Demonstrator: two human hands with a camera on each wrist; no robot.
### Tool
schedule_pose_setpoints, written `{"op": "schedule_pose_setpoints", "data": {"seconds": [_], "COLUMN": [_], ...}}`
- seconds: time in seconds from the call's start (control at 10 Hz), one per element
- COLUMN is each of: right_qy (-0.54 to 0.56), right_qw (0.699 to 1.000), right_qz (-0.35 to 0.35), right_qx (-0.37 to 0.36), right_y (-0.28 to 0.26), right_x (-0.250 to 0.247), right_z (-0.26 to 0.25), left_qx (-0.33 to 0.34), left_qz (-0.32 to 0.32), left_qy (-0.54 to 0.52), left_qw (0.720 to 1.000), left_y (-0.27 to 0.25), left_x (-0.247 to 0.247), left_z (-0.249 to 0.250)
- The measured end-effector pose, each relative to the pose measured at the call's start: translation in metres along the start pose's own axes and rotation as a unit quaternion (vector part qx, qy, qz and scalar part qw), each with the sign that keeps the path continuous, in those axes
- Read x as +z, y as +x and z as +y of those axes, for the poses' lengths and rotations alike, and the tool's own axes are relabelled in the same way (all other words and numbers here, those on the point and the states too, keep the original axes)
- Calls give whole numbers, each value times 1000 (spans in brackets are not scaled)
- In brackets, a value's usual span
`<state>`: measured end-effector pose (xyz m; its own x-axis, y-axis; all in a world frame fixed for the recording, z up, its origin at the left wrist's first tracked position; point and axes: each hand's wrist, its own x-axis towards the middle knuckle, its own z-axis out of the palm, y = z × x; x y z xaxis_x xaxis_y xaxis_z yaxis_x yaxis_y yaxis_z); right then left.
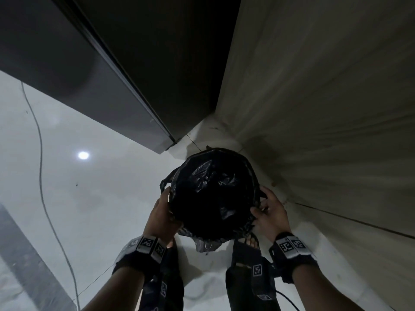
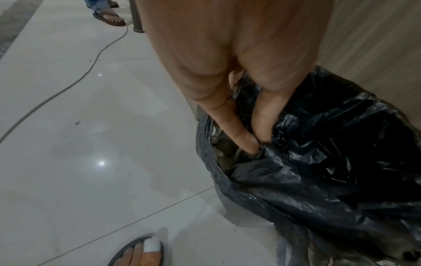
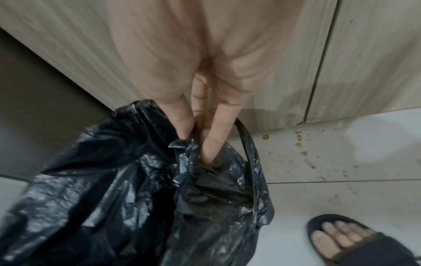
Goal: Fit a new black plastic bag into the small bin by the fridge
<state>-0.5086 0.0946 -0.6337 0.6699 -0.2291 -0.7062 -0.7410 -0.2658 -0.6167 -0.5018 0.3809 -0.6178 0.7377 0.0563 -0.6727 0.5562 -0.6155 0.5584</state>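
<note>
I read the tiled floor (image 1: 67,198) as the largest surface, pale and glossy, with a ceiling light reflected in it. The dark fridge (image 1: 94,70) stands on it at upper left, and a wood-grain cabinet panel (image 1: 325,97) runs along the right; the two meet in a corner. The small bin (image 2: 237,214) stands on the floor in that corner, just beside the fridge base and near the panel. The black plastic bag (image 1: 213,194) sits in the bin with its mouth open upward and its edge draped over the rim; loose film hangs down the near side. I see the left hand (image 1: 162,215) at the left edge of the bag; in the left wrist view its thumb and a finger pinch a fold of film at the rim (image 2: 246,138). I see the right hand (image 1: 268,213) at the right edge; in the right wrist view its fingers (image 3: 212,144) pinch a gathered fold of the bag, with a thin bag handle loop (image 3: 247,140) just beside them. A grey cable (image 1: 42,176) trails across the floor well left of the bin. My own sandalled feet (image 3: 355,239) stand near the bin, one toe bandaged (image 2: 152,245). Yellowish spots (image 3: 298,138) mark the floor by the panel base
</note>
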Motion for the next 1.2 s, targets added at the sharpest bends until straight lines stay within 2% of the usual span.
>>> {"op": "schedule_pose_setpoints", "data": {"seconds": [0.2, 0.3, 0.5, 0.7, 0.8, 1.0, 1.1, 1.2], "right_qy": [39, 61, 43, 31, 52, 77, -60, -154], "right_qw": [999, 998, 999, 999, 999, 997, 997, 984], "right_qz": [-1, -7, 4, -5, -2, 3, 28, 57], "right_qx": [1, 9, 7, -24, -12, -10, -39, -69], "right_y": [13, 27, 71, 104, 111, 102, 88, 65], "right_x": [-10, -14, -10, -1, 1, 4, 5, -2], "right_z": [-22, -43, -76, -102, -106, -109, -114, -112], "left_qx": [6, 19, 30, 52, 55, 50, 40, 29], "left_qz": [-21, -24, 0, 18, 20, 29, 41, 58], "left_qy": [2, -32, -59, 2, 16, 69, 125, 154], "left_qw": [1000, 999, 998, 998, 998, 996, 990, 986], "left_y": [29, 52, 79, 122, 130, 117, 109, 90], "left_x": [-15, -23, -48, -58, -62, -64, -64, -65], "left_z": [13, 23, 68, 71, 75, 87, 91, 94]}}
